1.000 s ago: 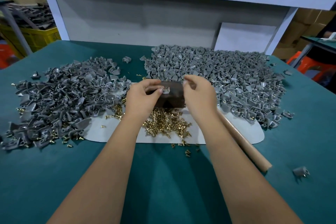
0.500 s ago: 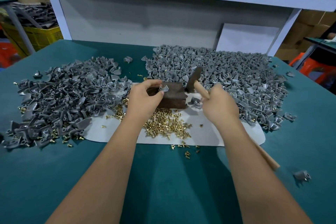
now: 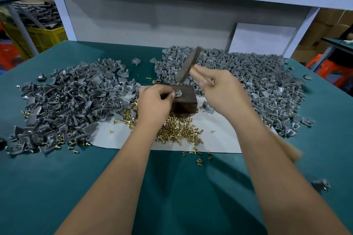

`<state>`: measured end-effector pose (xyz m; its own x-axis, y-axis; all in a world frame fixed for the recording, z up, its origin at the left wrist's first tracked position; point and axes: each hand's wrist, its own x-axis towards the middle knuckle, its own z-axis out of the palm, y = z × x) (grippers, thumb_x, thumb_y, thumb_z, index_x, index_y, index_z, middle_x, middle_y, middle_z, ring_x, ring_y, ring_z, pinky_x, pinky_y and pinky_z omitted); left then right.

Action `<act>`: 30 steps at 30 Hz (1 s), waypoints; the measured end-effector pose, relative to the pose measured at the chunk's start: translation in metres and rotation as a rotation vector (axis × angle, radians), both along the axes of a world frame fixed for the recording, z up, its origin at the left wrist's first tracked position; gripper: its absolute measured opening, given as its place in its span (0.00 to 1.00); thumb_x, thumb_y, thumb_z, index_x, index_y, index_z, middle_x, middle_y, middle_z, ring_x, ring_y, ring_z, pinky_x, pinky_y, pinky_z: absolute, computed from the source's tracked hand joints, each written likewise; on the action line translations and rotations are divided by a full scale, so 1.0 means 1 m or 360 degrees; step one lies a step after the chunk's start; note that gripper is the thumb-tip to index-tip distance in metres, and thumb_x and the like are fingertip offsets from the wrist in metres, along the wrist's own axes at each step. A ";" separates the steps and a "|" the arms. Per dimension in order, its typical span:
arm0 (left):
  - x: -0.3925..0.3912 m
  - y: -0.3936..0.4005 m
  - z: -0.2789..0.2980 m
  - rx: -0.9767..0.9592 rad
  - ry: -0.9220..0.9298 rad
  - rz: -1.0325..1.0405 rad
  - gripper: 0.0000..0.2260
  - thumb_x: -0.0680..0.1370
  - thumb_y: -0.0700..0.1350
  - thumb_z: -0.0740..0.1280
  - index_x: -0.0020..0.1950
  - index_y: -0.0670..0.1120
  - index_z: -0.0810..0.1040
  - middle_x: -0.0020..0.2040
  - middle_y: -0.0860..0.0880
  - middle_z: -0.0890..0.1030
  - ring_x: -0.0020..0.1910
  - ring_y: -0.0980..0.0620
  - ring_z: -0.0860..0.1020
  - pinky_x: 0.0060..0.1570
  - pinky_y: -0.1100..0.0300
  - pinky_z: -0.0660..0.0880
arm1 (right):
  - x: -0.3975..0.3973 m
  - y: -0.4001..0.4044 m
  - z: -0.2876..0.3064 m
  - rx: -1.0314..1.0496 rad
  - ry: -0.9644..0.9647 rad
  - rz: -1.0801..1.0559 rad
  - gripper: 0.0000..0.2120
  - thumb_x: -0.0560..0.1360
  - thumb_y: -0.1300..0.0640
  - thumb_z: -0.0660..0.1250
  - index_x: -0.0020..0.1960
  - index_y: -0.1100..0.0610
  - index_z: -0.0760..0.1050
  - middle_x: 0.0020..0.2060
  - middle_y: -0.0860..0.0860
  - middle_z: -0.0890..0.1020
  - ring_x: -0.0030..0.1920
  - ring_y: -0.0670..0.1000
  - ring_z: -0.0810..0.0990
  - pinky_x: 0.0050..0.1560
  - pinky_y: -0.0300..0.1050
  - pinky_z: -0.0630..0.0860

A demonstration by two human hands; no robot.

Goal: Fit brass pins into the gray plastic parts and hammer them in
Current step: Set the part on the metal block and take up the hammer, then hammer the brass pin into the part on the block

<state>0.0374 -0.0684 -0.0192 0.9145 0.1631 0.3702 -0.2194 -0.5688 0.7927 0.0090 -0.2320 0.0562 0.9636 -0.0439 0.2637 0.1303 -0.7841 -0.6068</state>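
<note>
No readable text, label, brand, number or sign appears on anything in view.

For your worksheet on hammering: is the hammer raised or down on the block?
Raised: the hammer head is above the block, clear of it, in the right hand.

The left hand [image 3: 154,101] pins a gray part [image 3: 178,94] on a dark block [image 3: 184,101] — the right hand [image 3: 219,89] grips a hammer [image 3: 189,66], head raised above it, over loose brass pins [image 3: 177,129] on the green surface [image 3: 172,187].

near table [image 3: 172,196] bare | gray heaps [image 3: 66,97] flank block [image 3: 184,101] (both sides)
</note>
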 end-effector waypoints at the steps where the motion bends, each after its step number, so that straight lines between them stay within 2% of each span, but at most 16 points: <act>1: 0.000 0.000 0.000 -0.0016 0.0004 0.0006 0.08 0.77 0.44 0.70 0.54 0.46 0.85 0.52 0.52 0.84 0.59 0.46 0.76 0.63 0.48 0.72 | 0.000 -0.001 0.002 -0.0105 0.0098 0.0037 0.18 0.80 0.51 0.61 0.66 0.33 0.71 0.55 0.39 0.82 0.26 0.41 0.73 0.25 0.37 0.66; 3: -0.001 -0.001 0.000 -0.0034 0.0033 0.0017 0.08 0.77 0.45 0.70 0.55 0.46 0.85 0.53 0.52 0.84 0.60 0.46 0.76 0.63 0.48 0.72 | 0.001 -0.002 0.007 -0.0165 0.0116 0.0043 0.16 0.80 0.49 0.61 0.65 0.33 0.71 0.53 0.40 0.83 0.20 0.41 0.71 0.21 0.37 0.66; 4: -0.001 0.000 0.000 -0.0044 0.0044 0.0023 0.08 0.77 0.45 0.70 0.54 0.47 0.85 0.52 0.52 0.84 0.60 0.46 0.76 0.63 0.48 0.72 | 0.001 -0.002 0.009 -0.0143 0.0041 0.0012 0.16 0.80 0.47 0.60 0.65 0.32 0.71 0.54 0.39 0.82 0.22 0.40 0.73 0.23 0.38 0.69; 6: -0.001 0.000 0.001 -0.0054 0.0046 0.0032 0.08 0.77 0.45 0.70 0.54 0.47 0.85 0.52 0.51 0.84 0.60 0.46 0.76 0.63 0.47 0.72 | -0.001 0.000 0.011 -0.0089 -0.0094 -0.0028 0.17 0.81 0.49 0.59 0.66 0.32 0.69 0.58 0.36 0.80 0.34 0.41 0.80 0.30 0.43 0.76; 7: -0.001 0.000 0.001 -0.0049 0.0044 0.0032 0.08 0.77 0.45 0.70 0.54 0.46 0.85 0.52 0.50 0.84 0.60 0.45 0.77 0.63 0.47 0.73 | -0.003 0.001 0.011 -0.0114 -0.0081 -0.0006 0.18 0.81 0.50 0.59 0.66 0.32 0.69 0.59 0.35 0.79 0.36 0.42 0.80 0.31 0.43 0.76; 10: -0.003 -0.001 0.003 -0.0032 0.0052 0.0020 0.08 0.78 0.45 0.69 0.55 0.45 0.85 0.53 0.50 0.84 0.59 0.45 0.77 0.62 0.47 0.73 | -0.004 0.002 0.015 -0.0356 0.0119 0.0088 0.19 0.80 0.52 0.60 0.65 0.32 0.70 0.57 0.33 0.79 0.30 0.40 0.76 0.26 0.38 0.67; 12: -0.004 -0.001 0.003 -0.0027 0.0059 0.0027 0.09 0.78 0.45 0.69 0.55 0.46 0.85 0.53 0.49 0.84 0.60 0.45 0.77 0.62 0.47 0.72 | -0.004 0.003 0.017 -0.0371 0.0049 0.0044 0.20 0.80 0.53 0.59 0.66 0.31 0.69 0.56 0.30 0.78 0.28 0.38 0.72 0.27 0.37 0.66; 14: -0.004 0.000 0.003 -0.0030 0.0077 0.0047 0.09 0.78 0.47 0.70 0.56 0.47 0.85 0.54 0.49 0.84 0.60 0.46 0.76 0.63 0.47 0.72 | -0.005 0.004 0.015 -0.0292 -0.0058 -0.0018 0.20 0.80 0.52 0.59 0.66 0.31 0.67 0.57 0.31 0.78 0.34 0.39 0.75 0.31 0.38 0.71; 15: -0.004 -0.001 0.003 -0.0033 0.0074 0.0045 0.09 0.78 0.46 0.70 0.56 0.46 0.85 0.54 0.49 0.84 0.60 0.46 0.76 0.63 0.47 0.72 | -0.007 0.005 0.014 -0.0293 -0.0052 -0.0007 0.20 0.80 0.52 0.59 0.66 0.31 0.68 0.57 0.32 0.79 0.39 0.42 0.79 0.35 0.40 0.75; 17: -0.004 -0.001 0.004 -0.0023 0.0053 0.0024 0.09 0.78 0.45 0.69 0.56 0.46 0.85 0.54 0.49 0.84 0.59 0.46 0.77 0.62 0.48 0.73 | -0.007 0.006 0.015 -0.0407 0.0089 0.0108 0.20 0.80 0.54 0.59 0.64 0.32 0.70 0.57 0.34 0.80 0.46 0.45 0.81 0.41 0.44 0.78; 20: -0.005 -0.001 0.004 -0.0014 0.0059 0.0043 0.09 0.78 0.46 0.69 0.56 0.46 0.85 0.54 0.49 0.84 0.59 0.45 0.77 0.62 0.47 0.73 | -0.006 0.006 0.020 -0.0399 0.0028 0.0069 0.21 0.80 0.54 0.59 0.67 0.33 0.68 0.58 0.30 0.78 0.39 0.37 0.79 0.34 0.38 0.74; 22: -0.005 -0.001 0.003 -0.0029 0.0063 0.0067 0.09 0.77 0.46 0.70 0.55 0.46 0.85 0.53 0.49 0.84 0.58 0.46 0.77 0.62 0.48 0.73 | -0.006 0.006 0.016 -0.0299 -0.0060 0.0008 0.21 0.80 0.53 0.60 0.68 0.33 0.67 0.58 0.30 0.77 0.33 0.37 0.75 0.35 0.40 0.76; 25: -0.004 -0.002 0.003 -0.0019 0.0054 0.0025 0.09 0.77 0.45 0.69 0.55 0.46 0.85 0.52 0.49 0.85 0.58 0.46 0.78 0.60 0.50 0.74 | -0.008 0.009 0.012 -0.0410 0.0116 0.0095 0.21 0.79 0.54 0.60 0.68 0.34 0.68 0.59 0.36 0.80 0.40 0.46 0.78 0.43 0.47 0.78; 28: -0.006 -0.001 0.005 -0.0035 0.0047 0.0052 0.09 0.78 0.45 0.70 0.55 0.46 0.85 0.53 0.48 0.85 0.58 0.46 0.78 0.61 0.48 0.73 | -0.007 0.010 0.014 -0.0334 0.0010 0.0022 0.21 0.79 0.53 0.59 0.67 0.33 0.68 0.58 0.35 0.79 0.46 0.49 0.81 0.43 0.46 0.78; 30: -0.006 -0.001 0.004 -0.0057 0.0053 0.0068 0.08 0.77 0.46 0.70 0.54 0.47 0.85 0.52 0.49 0.85 0.57 0.46 0.78 0.61 0.47 0.73 | -0.007 0.010 0.009 -0.0220 -0.0083 -0.0043 0.21 0.79 0.53 0.59 0.67 0.33 0.67 0.58 0.35 0.80 0.40 0.48 0.80 0.37 0.42 0.76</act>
<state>0.0314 -0.0698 -0.0150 0.9182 0.2148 0.3330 -0.1689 -0.5480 0.8192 0.0023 -0.2220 0.0650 0.9475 -0.0296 0.3185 0.1364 -0.8633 -0.4859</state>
